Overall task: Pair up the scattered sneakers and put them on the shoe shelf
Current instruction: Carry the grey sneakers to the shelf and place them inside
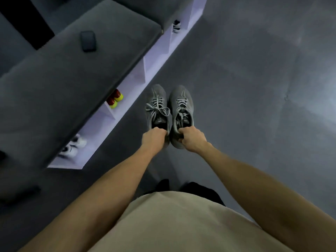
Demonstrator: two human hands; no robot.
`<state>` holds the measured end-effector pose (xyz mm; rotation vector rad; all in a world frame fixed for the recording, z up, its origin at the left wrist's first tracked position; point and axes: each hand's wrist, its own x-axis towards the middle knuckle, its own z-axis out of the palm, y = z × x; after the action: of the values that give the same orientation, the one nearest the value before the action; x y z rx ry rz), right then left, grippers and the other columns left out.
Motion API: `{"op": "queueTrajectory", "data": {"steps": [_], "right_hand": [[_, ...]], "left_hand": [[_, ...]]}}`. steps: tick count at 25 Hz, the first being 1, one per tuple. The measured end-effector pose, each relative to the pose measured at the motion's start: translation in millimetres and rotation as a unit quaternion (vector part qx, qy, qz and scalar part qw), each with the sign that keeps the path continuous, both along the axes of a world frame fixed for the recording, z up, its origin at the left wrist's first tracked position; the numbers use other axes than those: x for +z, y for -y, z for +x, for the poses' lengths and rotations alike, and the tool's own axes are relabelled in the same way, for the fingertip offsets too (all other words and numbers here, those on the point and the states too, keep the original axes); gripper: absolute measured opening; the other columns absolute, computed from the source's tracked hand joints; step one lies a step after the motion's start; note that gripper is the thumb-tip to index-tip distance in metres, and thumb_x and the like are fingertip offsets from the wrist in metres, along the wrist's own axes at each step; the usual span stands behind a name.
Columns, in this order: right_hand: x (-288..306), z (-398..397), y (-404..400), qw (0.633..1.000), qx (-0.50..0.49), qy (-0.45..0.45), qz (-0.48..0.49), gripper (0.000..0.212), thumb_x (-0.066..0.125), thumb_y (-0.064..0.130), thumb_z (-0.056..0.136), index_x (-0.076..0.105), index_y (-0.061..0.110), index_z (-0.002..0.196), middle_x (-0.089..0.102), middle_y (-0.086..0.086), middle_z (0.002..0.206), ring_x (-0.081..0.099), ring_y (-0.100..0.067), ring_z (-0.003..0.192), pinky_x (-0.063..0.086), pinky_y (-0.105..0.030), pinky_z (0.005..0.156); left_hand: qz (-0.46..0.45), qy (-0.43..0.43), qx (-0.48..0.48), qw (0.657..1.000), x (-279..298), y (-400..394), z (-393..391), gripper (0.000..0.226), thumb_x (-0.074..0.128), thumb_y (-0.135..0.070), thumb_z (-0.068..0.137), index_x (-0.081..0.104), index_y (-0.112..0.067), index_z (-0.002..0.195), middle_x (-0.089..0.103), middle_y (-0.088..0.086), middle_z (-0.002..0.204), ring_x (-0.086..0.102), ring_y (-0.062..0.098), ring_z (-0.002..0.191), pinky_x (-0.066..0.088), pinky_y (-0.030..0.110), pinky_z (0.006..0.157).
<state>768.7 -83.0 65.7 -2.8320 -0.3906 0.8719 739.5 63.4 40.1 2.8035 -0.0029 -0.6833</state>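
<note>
Fingers of L hand (pixel 154 138) & R hand (pixel 193 140) clamped on heels of grey sneakers (pixel 170 110), paired, beside shoe shelf (pixel 127 91).

Dark phone-looking thing (pixel 88 41) lying flat on the grey cushioned bench top (pixel 60 75) at 10 o'clock, plain grey floor (pixel 254 79) toward 2.

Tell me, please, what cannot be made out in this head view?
- Heels of the grey sneakers: covered by left hand and right hand.
- Red-and-yellow pair and white pair: mostly hidden under the bench top.
- Far shoe: too small.
</note>
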Motion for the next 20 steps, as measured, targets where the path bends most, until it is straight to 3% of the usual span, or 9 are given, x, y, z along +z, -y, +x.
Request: {"op": "queueTrajectory", "data": {"steps": [4,6,8,13,20], "right_hand": [[-8.3,49.4,-45.7,0.991,0.131,-0.021,0.005,0.010,0.051,0.011,0.088,0.049,0.018,0.081,0.057,-0.010,0.093,0.061,-0.037,0.095,0.040,-0.035,0.067],[-16.3,70.5,-68.6,0.979,0.202,-0.027,0.012,0.006,0.052,0.015,0.089,0.058,0.016,0.090,0.061,-0.012,0.101,0.061,-0.037,0.096,0.043,-0.036,0.069],[-27.1,90.2,-87.9,0.962,0.270,-0.027,0.012,0.016,0.052,0.017,0.089,0.063,0.016,0.101,0.063,-0.012,0.105,0.062,-0.037,0.097,0.044,-0.037,0.071],[-56.7,127.8,-123.4,0.905,0.423,-0.046,0.011,0.023,0.050,0.020,0.091,0.063,0.014,0.110,0.063,-0.014,0.111,0.061,-0.037,0.103,0.045,-0.038,0.075],[-121.6,130.0,-148.6,0.866,0.494,-0.075,0.015,0.022,0.053,0.024,0.089,0.065,0.013,0.104,0.064,-0.015,0.109,0.062,-0.039,0.102,0.047,-0.038,0.075]], "left_hand": [[0.010,-0.009,0.131,0.991,-11.7,-35.9,9.9,0.017,0.053,-0.012,0.092,0.063,-0.016,0.105,0.063,0.011,0.109,0.062,0.035,0.102,0.048,0.041,0.078],[0.011,-0.013,0.202,0.979,-19.0,-48.1,11.6,0.014,0.053,-0.014,0.092,0.064,-0.015,0.101,0.064,0.011,0.107,0.062,0.035,0.100,0.047,0.040,0.076],[0.020,-0.029,0.265,0.964,-26.1,-53.8,15.6,0.013,0.054,-0.014,0.092,0.065,-0.015,0.099,0.065,0.011,0.106,0.063,0.034,0.100,0.045,0.039,0.074],[0.030,-0.075,0.393,0.916,-42.5,-51.9,26.3,0.011,0.059,-0.016,0.089,0.065,-0.016,0.098,0.066,0.010,0.107,0.063,0.034,0.102,0.044,0.036,0.073],[0.011,-0.093,0.472,0.877,-107.4,-55.2,19.2,0.011,0.055,-0.014,0.091,0.065,-0.018,0.096,0.065,0.012,0.108,0.063,0.035,0.102,0.038,0.034,0.069]]}}
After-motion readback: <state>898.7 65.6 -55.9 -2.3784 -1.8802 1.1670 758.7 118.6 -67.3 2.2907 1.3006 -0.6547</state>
